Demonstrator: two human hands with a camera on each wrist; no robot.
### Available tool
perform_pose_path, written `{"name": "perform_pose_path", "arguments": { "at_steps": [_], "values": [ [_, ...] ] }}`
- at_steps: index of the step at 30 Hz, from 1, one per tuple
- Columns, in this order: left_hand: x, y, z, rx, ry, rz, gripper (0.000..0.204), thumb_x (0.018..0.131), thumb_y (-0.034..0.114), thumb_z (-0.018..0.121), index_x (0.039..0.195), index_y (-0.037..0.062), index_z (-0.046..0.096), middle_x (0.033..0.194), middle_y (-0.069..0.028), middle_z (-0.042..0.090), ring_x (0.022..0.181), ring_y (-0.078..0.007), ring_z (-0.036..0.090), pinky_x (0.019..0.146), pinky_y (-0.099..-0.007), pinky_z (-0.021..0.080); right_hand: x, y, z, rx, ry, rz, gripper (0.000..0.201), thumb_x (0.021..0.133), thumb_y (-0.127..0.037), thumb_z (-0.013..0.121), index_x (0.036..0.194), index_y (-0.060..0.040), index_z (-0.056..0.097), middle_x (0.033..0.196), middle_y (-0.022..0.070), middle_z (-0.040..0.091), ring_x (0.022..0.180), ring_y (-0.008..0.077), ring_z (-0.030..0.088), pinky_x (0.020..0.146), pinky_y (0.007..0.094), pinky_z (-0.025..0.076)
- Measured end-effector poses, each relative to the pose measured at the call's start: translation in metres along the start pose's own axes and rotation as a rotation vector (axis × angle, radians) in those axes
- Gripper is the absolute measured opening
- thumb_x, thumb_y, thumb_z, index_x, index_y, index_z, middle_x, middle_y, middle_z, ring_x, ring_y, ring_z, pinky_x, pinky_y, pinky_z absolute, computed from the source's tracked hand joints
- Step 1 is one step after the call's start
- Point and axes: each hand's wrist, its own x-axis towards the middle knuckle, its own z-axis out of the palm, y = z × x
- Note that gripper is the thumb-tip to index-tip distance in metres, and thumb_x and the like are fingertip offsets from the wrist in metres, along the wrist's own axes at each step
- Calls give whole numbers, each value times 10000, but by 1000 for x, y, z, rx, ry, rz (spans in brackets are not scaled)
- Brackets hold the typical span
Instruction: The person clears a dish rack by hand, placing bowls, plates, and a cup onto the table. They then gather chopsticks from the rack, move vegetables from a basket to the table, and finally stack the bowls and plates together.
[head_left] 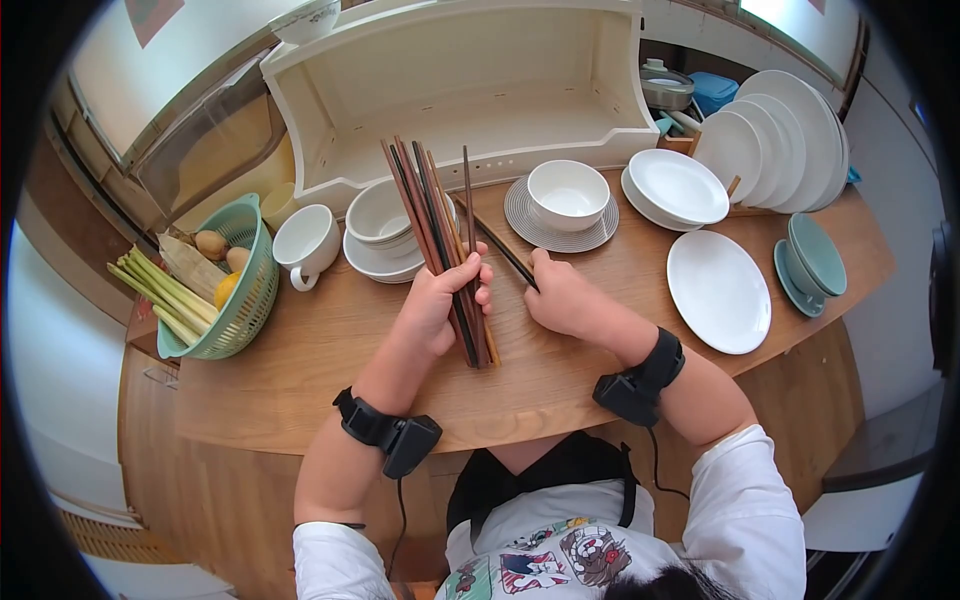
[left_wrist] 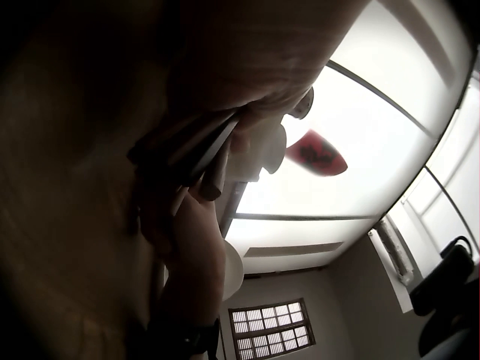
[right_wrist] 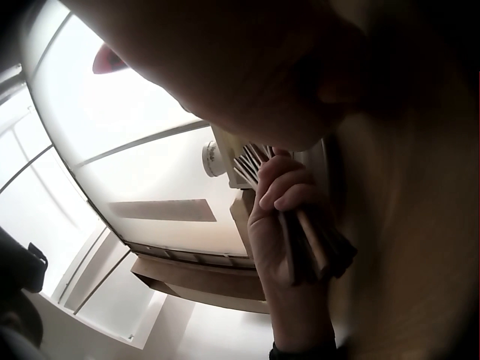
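My left hand point(head_left: 436, 308) grips a bundle of brown and black chopsticks point(head_left: 416, 205) above the wooden table, their tips pointing away from the body. Just to the right, my right hand point(head_left: 568, 297) pinches a few dark chopsticks point(head_left: 505, 252) that slant up toward the bundle. One chopstick point(head_left: 467, 190) in the left hand stands apart from the others. The lower ends of the bundle point(right_wrist: 311, 247) stick out below the left hand's curled fingers in the right wrist view. In the left wrist view the chopstick ends point(left_wrist: 210, 161) are dark and partly hidden by the palm.
A green basket point(head_left: 262, 268) of vegetables and a white mug point(head_left: 307, 243) stand left. Behind the hands are stacked bowls point(head_left: 376, 212), a bowl point(head_left: 568, 192) on a ridged plate, and a cream shelf unit point(head_left: 460, 70). White plates point(head_left: 718, 290) and green bowls point(head_left: 818, 255) stand right.
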Motion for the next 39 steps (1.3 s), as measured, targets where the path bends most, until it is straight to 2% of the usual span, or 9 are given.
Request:
{"name": "perform_pose_path", "arguments": {
  "at_steps": [5,10,17,19,23,25,29,37,39],
  "values": [
    [2,-1,-5,-29,-98,-14,240,830,82,489,1049,24,411,804,-98,565,668,-175,584,624,-313,519,-2,-8,-6,7,-111,73,193,757,-103,474,859,36,386,753,258,538,753,382,534,669,446,418],
    [1,1,-2,-34,-140,-93,279,830,68,477,1096,19,407,922,-146,573,787,-209,599,699,-342,521,2,10,17,-43,113,-292,213,715,-80,529,866,20,418,747,206,532,716,374,528,624,419,433],
    [2,1,0,-154,-79,-98,280,825,45,468,1084,4,374,953,-178,539,834,-259,590,728,-365,522,6,-9,2,76,467,-336,220,762,-162,551,857,26,488,741,170,537,691,323,531,599,374,431],
    [0,5,3,-154,-91,-123,264,825,45,466,1073,5,382,971,-181,528,855,-266,582,728,-371,521,1,-19,-6,413,254,-207,256,787,-223,557,823,28,525,708,167,558,647,292,550,578,355,440],
    [1,1,-3,-122,-157,-162,250,828,66,477,1068,20,425,1008,-168,522,880,-284,572,722,-384,518,-5,-28,-12,457,133,-115,313,787,-274,569,815,36,532,670,159,571,606,254,568,557,334,451],
    [-1,1,-1,-133,-180,-174,246,840,93,467,1073,23,424,1021,-168,518,905,-291,560,736,-391,511,-13,-41,-19,439,-272,-7,288,817,-220,556,925,42,507,707,83,570,456,102,540,424,220,430],
    [1,-4,-1,-78,-222,-78,282,880,216,429,1086,24,419,1060,-169,505,978,-296,524,785,-405,485,-6,-17,26,526,-8,-325,329,812,-218,563,965,53,457,705,68,547,620,122,564,516,226,449],
    [5,-10,-2,-58,-201,-92,357,872,317,426,1082,28,433,1039,-164,523,979,-260,523,806,-373,470,-14,-26,16,387,15,-184,236,817,-146,472,941,50,431,794,185,541,725,255,556,663,338,431],
    [6,-11,-5,-53,-190,-96,339,874,300,433,1072,25,443,1023,-160,532,969,-248,529,805,-363,469,-12,-30,12,554,49,-160,281,782,-140,452,951,82,425,851,270,508,835,389,505,742,430,396]
  ]
}}
